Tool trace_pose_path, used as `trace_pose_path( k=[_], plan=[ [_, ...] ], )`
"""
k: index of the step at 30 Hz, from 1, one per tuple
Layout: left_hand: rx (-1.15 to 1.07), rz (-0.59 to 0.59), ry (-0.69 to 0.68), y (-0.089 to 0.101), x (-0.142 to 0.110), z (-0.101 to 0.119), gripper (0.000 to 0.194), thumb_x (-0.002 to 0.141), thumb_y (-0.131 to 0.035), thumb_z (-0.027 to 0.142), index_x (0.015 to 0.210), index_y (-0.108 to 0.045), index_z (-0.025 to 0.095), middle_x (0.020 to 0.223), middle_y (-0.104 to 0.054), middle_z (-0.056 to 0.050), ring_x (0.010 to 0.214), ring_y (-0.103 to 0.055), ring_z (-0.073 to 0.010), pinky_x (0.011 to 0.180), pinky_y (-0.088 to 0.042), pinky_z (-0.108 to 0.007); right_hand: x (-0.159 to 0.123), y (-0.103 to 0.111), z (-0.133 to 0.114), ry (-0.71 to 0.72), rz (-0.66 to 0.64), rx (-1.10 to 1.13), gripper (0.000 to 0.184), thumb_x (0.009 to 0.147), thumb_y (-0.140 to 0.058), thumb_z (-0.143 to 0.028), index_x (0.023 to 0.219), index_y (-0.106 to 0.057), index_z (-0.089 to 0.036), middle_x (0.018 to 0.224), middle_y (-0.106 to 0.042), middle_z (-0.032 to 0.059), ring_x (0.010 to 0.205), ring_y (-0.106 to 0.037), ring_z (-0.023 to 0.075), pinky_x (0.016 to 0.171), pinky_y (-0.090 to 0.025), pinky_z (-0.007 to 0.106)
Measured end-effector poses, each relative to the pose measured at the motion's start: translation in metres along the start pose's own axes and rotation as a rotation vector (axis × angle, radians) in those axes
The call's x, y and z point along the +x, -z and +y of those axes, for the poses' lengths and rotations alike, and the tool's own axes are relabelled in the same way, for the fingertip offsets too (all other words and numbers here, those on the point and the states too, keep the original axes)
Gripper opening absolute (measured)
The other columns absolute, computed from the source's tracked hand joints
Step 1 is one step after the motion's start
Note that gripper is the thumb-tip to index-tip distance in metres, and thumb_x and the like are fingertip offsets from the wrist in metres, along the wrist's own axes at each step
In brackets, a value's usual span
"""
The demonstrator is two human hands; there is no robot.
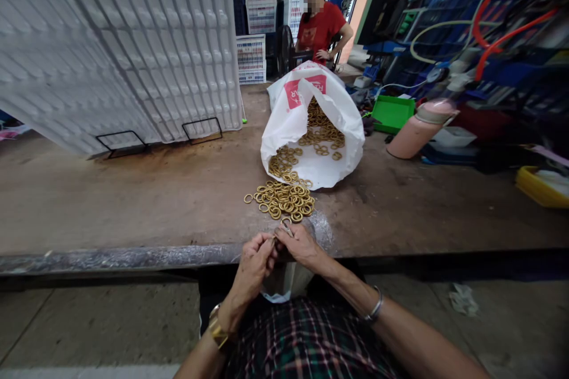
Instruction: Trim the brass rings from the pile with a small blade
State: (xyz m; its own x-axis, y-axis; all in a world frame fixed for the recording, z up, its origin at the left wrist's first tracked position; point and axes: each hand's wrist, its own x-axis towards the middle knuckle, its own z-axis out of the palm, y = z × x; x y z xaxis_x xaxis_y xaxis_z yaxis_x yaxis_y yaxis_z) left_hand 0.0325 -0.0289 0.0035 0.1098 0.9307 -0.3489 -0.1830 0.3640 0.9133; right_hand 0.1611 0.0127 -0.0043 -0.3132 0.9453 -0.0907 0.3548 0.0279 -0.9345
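Close together at the table's front edge, my left hand (255, 262) and my right hand (304, 245) are both closed. The left fingers pinch what looks like a small brass ring, mostly hidden between the fingertips. Under the right thumb and fingers shows a slim, greyish metal piece (287, 227); its kind is hard to make out. Just beyond the fingertips lies a loose pile of brass rings (287, 200). More rings spill toward it from the open mouth of a white plastic sack (331, 174) lying on its side. A pale bag (279, 296) hangs below my hands, above my lap.
Tall ribbed white panels (169, 41) stand at left in black wire holders (202, 129). On the right are a pink bottle (415, 130), a green tray (393, 112) and a yellow tray (540, 188). Behind the sack stands a person in a red shirt (322, 29), near stacked crates (261, 18).
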Motion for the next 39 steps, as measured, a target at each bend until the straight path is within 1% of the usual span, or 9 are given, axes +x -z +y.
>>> trace_pose_path(
  k=[8, 13, 16, 19, 23, 27, 30, 34, 39],
  plan=[
    [-0.258, -0.064, 0.044, 0.005, -0.001, -0.001, 0.026, 0.075, -0.058, 0.04, 0.075, -0.05, 0.015, 0.06, -0.047, 0.005, 0.041, -0.035, -0.0022, 0.036, -0.02, -0.015, 0.002, -0.003, -0.002, -0.003, 0.019, 0.079, 0.031, 0.078, -0.042, -0.033, 0.052, -0.047, -0.017, 0.05, -0.047, -0.0028, 0.047, -0.042, 0.0082, 0.047, -0.033, 0.019],
    [-0.341, -0.06, 0.036, 0.004, -0.003, 0.0, 0.027, 0.073, -0.061, 0.04, 0.077, -0.049, 0.016, 0.06, -0.046, 0.005, 0.043, -0.037, -0.0027, 0.037, -0.021, -0.015, -0.001, -0.003, 0.0, 0.013, 0.057, -0.019, 0.018, 0.079, -0.04, -0.025, 0.074, -0.056, -0.017, 0.055, -0.052, -0.0028, 0.05, -0.046, 0.0094, 0.05, -0.035, 0.019],
    [-0.333, -0.032, 0.011, 0.005, -0.003, -0.001, 0.028, 0.073, -0.061, 0.041, 0.078, -0.049, 0.016, 0.06, -0.047, 0.005, 0.043, -0.037, -0.0027, 0.038, -0.022, -0.015, -0.005, -0.004, 0.001, 0.127, -0.003, -0.231, 0.017, 0.078, -0.039, -0.018, 0.079, -0.056, -0.018, 0.063, -0.056, -0.0003, 0.057, -0.048, 0.0106, 0.055, -0.034, 0.02],
    [-0.285, 0.001, -0.014, 0.005, -0.003, -0.003, 0.029, 0.073, -0.06, 0.043, 0.077, -0.048, 0.017, 0.06, -0.048, 0.006, 0.043, -0.037, -0.003, 0.039, -0.023, -0.015, -0.009, -0.005, 0.002, 0.174, -0.072, -0.422, 0.019, 0.076, -0.039, -0.012, 0.081, -0.056, -0.018, 0.065, -0.057, 0.0009, 0.058, -0.047, 0.0112, 0.056, -0.031, 0.021],
    [-0.162, 0.034, -0.067, 0.007, -0.002, -0.008, 0.027, 0.077, -0.055, 0.044, 0.077, -0.047, 0.018, 0.059, -0.048, 0.005, 0.043, -0.037, -0.0038, 0.039, -0.024, -0.015, -0.01, -0.005, 0.001, 0.186, -0.103, -0.538, 0.022, 0.075, -0.038, -0.01, 0.086, -0.056, -0.017, 0.068, -0.059, 0.0022, 0.059, -0.047, 0.0119, 0.056, -0.029, 0.022],
    [-0.062, 0.044, -0.115, 0.009, -0.004, -0.009, 0.027, 0.079, -0.052, 0.044, 0.076, -0.047, 0.018, 0.059, -0.047, 0.005, 0.044, -0.037, -0.0041, 0.04, -0.026, -0.016, -0.007, -0.003, -0.005, 0.137, -0.163, -0.643, 0.025, 0.072, -0.039, -0.01, 0.089, -0.057, -0.016, 0.071, -0.061, 0.0045, 0.06, -0.05, 0.0129, 0.055, -0.028, 0.023],
    [-0.029, 0.011, -0.121, 0.007, -0.012, -0.003, 0.027, 0.08, -0.052, 0.043, 0.073, -0.048, 0.017, 0.056, -0.046, 0.005, 0.043, -0.036, -0.0037, 0.04, -0.026, -0.016, -0.003, 0.0, -0.007, 0.098, -0.185, -0.696, 0.023, 0.072, -0.041, -0.011, 0.088, -0.057, -0.015, 0.071, -0.062, 0.0055, 0.061, -0.052, 0.0134, 0.054, -0.027, 0.023],
    [-0.18, -0.082, -0.086, 0.001, -0.024, 0.011, 0.026, 0.077, -0.057, 0.042, 0.072, -0.048, 0.017, 0.053, -0.046, 0.006, 0.04, -0.035, -0.0035, 0.038, -0.025, -0.016, 0.001, 0.003, -0.004, 0.05, -0.114, -0.8, 0.025, 0.069, -0.044, -0.01, 0.09, -0.056, -0.016, 0.074, -0.064, 0.0058, 0.065, -0.055, 0.0147, 0.055, -0.028, 0.023],
    [-0.422, -0.031, -0.023, 0.002, -0.021, 0.015, 0.031, 0.072, -0.061, 0.043, 0.069, -0.045, 0.017, 0.065, -0.054, 0.002, 0.041, -0.038, -0.0032, 0.035, -0.023, -0.016, 0.008, 0.009, -0.003, 0.062, 0.096, -0.851, 0.028, 0.074, -0.042, -0.01, 0.1, -0.052, -0.018, 0.089, -0.065, 0.0065, 0.078, -0.059, 0.0164, 0.063, -0.033, 0.023]
  ],
)
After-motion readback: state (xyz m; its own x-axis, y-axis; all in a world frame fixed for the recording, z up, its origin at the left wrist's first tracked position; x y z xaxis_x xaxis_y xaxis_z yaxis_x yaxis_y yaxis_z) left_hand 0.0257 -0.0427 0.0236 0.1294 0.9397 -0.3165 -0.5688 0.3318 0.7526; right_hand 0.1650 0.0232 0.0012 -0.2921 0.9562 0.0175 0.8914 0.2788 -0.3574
